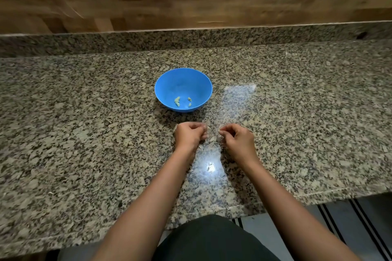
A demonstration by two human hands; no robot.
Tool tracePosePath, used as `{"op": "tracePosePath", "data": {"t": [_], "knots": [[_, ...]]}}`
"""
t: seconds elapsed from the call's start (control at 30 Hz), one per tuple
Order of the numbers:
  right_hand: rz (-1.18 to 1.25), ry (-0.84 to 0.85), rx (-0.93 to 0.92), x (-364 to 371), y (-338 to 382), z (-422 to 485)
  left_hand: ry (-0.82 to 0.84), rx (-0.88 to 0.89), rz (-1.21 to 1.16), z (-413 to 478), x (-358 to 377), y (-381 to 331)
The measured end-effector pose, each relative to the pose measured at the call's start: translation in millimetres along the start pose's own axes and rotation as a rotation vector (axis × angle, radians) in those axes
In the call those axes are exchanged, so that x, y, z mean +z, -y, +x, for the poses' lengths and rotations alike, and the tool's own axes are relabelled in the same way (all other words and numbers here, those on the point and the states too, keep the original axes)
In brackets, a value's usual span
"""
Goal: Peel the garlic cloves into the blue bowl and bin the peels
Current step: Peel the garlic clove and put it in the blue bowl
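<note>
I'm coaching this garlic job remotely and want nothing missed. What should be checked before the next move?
1. Blue bowl upright, just beyond the hands: ok.
2. Peeled cloves inside the bowl: ok.
3. Peels binned: not ok; pale scraps lie on the counter between the hands.
4. Bin within reach: cannot tell; none in view.
5. Left hand and right hand holding a clove: cannot tell; curled fingers hide it.
</note>
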State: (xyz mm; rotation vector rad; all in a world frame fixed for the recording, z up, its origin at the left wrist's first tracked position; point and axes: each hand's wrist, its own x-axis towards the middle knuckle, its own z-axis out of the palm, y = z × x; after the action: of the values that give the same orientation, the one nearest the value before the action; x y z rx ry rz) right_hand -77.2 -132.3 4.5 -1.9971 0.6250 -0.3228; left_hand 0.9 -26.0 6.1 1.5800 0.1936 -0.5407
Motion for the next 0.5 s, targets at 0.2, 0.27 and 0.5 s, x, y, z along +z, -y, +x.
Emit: {"op": "tracePosePath", "data": {"t": [0.2,0.27,0.5], "knots": [[-0.009,0.061,0.052,2,2,8,0.076,-0.008,-0.048,1,5,-4],[0.045,0.087,0.073,3,3,10,0.115,-0.019,-0.063,-2,4,-4],[0.241,0.112,0.115,2,9,13,0.221,-0.009,-0.142,-3,0,-7]]}}
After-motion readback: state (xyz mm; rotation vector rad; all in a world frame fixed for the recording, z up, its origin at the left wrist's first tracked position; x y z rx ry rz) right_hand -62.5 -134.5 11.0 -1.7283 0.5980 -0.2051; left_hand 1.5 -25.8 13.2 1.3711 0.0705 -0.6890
